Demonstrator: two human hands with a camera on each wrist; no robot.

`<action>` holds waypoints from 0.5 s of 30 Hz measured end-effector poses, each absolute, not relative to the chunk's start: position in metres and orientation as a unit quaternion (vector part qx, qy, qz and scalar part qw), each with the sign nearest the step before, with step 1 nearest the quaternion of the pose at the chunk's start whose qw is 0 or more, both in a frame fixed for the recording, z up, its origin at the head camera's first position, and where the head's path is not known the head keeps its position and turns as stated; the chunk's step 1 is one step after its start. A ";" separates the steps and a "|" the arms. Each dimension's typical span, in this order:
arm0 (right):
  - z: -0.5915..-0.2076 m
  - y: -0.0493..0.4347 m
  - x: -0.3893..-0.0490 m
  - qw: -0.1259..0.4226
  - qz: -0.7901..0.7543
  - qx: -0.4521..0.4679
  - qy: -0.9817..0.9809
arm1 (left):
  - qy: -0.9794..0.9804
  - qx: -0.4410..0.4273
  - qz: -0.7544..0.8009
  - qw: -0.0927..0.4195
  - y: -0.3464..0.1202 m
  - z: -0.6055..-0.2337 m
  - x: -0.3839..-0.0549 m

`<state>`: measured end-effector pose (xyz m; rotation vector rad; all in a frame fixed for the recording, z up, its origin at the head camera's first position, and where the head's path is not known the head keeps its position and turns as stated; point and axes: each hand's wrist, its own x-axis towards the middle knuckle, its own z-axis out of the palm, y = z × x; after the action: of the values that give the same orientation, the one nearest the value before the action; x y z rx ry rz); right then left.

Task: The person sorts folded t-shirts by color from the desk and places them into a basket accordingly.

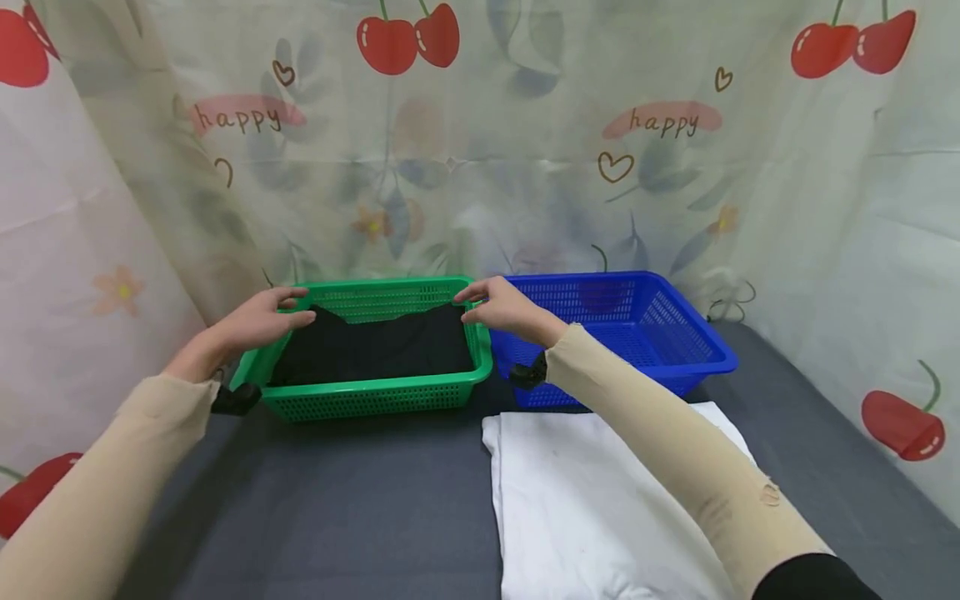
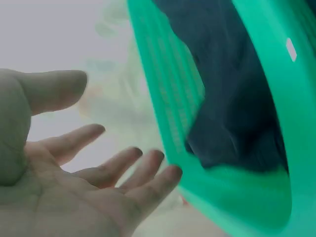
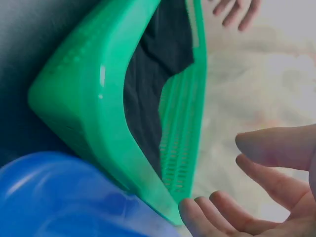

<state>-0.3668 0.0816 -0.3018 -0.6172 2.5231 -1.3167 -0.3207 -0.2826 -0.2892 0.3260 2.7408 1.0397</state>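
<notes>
A piece of black cloth [image 1: 375, 348] lies inside the green plastic basket [image 1: 375, 398], its upper edge uneven against the slotted back wall. My left hand [image 1: 258, 321] is over the basket's left end with fingers spread and nothing in them; in the left wrist view its palm [image 2: 74, 197] shows bare beside the rim. Over the right end hovers my right hand [image 1: 510, 310], fingers relaxed and holding nothing. The right wrist view shows its fingertips [image 3: 197, 212] by the green rim. White folded cloth [image 1: 585, 500] lies on the table under my right forearm.
A blue plastic basket [image 1: 675, 362] stands right beside the green one, partly behind my right hand and wrist. Grey cloth covers the table [image 1: 337, 500]. A curtain [image 1: 480, 167] printed with cherries hangs close behind the baskets and along both sides.
</notes>
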 end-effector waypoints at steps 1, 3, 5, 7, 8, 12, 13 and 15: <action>-0.300 0.088 -0.361 0.111 -0.452 -0.216 0.859 | 0.920 0.116 0.365 0.087 -0.278 -0.289 -0.317; -0.296 0.102 -0.349 0.105 -0.458 -0.226 0.853 | 0.907 0.127 0.396 0.064 -0.266 -0.289 -0.306; -0.293 0.116 -0.334 0.099 -0.465 -0.232 0.849 | 0.889 0.137 0.435 0.036 -0.252 -0.291 -0.291; -0.291 0.132 -0.317 0.097 -0.475 -0.238 0.842 | 0.866 0.148 0.478 0.015 -0.236 -0.296 -0.274; -0.292 0.140 -0.308 0.096 -0.480 -0.240 0.838 | 0.854 0.152 0.498 0.009 -0.227 -0.299 -0.265; -0.298 0.175 -0.274 0.105 -0.507 -0.242 0.821 | 0.793 0.180 0.581 0.027 -0.196 -0.316 -0.227; -0.301 0.185 -0.266 0.110 -0.515 -0.239 0.816 | 0.779 0.185 0.598 0.039 -0.188 -0.321 -0.219; -0.306 0.206 -0.252 0.120 -0.528 -0.230 0.809 | 0.753 0.196 0.625 0.063 -0.172 -0.329 -0.202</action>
<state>-0.2521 0.2061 -0.3057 -0.6715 2.3628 -1.5424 -0.2020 -0.1717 -0.3292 0.5922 2.2756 1.8893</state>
